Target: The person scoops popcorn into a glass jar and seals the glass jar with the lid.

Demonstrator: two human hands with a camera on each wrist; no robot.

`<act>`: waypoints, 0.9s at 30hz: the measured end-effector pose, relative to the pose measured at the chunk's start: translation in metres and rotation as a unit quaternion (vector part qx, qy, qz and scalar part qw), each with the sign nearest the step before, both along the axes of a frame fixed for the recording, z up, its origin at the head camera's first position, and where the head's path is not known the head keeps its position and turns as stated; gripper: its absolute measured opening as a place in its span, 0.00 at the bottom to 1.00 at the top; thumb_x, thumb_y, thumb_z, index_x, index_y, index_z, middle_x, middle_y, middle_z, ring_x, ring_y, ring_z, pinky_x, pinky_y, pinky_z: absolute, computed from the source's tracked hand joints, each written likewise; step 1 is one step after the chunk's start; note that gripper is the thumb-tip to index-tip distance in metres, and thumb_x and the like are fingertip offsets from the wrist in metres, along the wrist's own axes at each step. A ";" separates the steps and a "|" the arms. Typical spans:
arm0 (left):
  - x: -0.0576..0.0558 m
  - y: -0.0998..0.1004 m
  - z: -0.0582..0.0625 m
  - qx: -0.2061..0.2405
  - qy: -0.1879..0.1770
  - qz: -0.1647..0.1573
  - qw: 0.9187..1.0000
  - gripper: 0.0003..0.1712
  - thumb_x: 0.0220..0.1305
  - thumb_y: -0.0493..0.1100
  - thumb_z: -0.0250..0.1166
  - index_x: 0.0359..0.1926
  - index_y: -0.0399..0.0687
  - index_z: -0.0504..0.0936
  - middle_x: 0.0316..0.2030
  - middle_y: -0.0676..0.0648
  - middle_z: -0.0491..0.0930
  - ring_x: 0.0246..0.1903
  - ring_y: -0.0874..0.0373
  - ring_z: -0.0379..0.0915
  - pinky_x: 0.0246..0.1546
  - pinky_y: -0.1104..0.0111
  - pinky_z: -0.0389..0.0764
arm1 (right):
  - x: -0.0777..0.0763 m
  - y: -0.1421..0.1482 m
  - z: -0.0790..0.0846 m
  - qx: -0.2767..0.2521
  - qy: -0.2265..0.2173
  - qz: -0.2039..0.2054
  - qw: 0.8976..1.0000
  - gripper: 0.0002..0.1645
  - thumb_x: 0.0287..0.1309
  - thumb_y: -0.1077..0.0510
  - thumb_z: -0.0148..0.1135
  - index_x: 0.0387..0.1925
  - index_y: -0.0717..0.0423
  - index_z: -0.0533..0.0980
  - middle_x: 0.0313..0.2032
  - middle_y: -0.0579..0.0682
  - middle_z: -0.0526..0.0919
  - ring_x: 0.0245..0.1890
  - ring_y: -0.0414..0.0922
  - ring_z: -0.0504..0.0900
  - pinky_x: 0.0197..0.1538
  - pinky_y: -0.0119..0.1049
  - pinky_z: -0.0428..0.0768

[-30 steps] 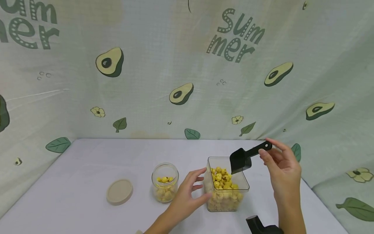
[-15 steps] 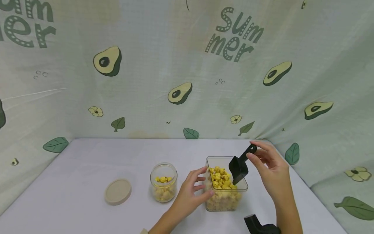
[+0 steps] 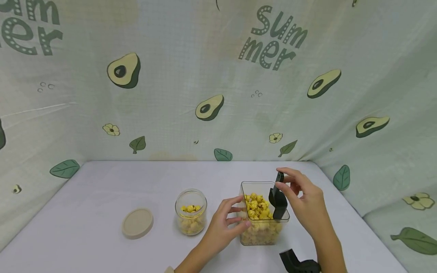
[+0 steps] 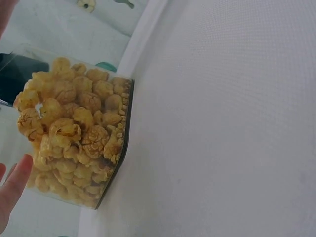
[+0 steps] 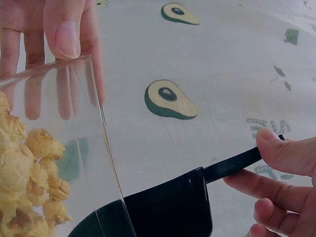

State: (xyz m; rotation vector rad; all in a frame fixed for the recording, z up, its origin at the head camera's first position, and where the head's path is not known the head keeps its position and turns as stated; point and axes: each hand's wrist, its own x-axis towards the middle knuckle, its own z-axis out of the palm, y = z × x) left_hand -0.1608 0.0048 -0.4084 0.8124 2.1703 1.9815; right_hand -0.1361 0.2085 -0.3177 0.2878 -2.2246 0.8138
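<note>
A clear square container (image 3: 263,221) holds yellow popcorn (image 3: 256,207). My left hand (image 3: 223,223) touches its left side, fingers spread and fairly straight, thumb by the near corner; the right wrist view shows that thumb (image 5: 67,37) at the rim. My right hand (image 3: 302,195) pinches a black scoop (image 3: 280,206) by the end of its handle between thumb and fingers. The handle points up, and the scoop's bowl (image 5: 173,207) dips inside the container's right side, beside the popcorn. In the left wrist view, part of the dark scoop (image 4: 22,76) shows beyond the popcorn.
Left of the container stands a round, uncovered glass jar (image 3: 191,223) with some popcorn in it. A beige round lid (image 3: 137,223) lies further left on the white table (image 3: 85,212). Behind hangs an avocado-print cloth (image 3: 164,76). A black device (image 3: 298,263) sits by my right wrist.
My right hand has moved left and tipped the scoop from nearly level to upright, lowering its bowl into the right side of the container. The left hand stays at the container.
</note>
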 end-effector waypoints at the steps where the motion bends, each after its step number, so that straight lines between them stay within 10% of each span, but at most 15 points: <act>1: 0.000 0.000 0.000 0.000 -0.001 0.000 1.000 0.33 0.60 0.48 0.64 0.65 0.51 0.64 0.60 0.45 0.63 0.56 0.49 0.67 0.51 0.68 0.78 | 0.000 0.000 0.000 0.008 -0.001 0.000 1.000 0.22 0.51 0.63 0.67 0.49 0.49 0.77 0.28 0.46 0.79 0.26 0.32 0.63 0.22 0.26 0.60; 27: 0.000 0.000 0.002 0.000 -0.012 0.002 1.000 0.33 0.60 0.46 0.64 0.65 0.52 0.64 0.60 0.46 0.63 0.56 0.49 0.67 0.51 0.69 0.78 | -0.015 0.017 -0.018 -0.026 -0.126 0.045 0.991 0.18 0.56 0.60 0.64 0.48 0.50 0.73 0.24 0.42 0.79 0.25 0.35 0.68 0.27 0.28 0.68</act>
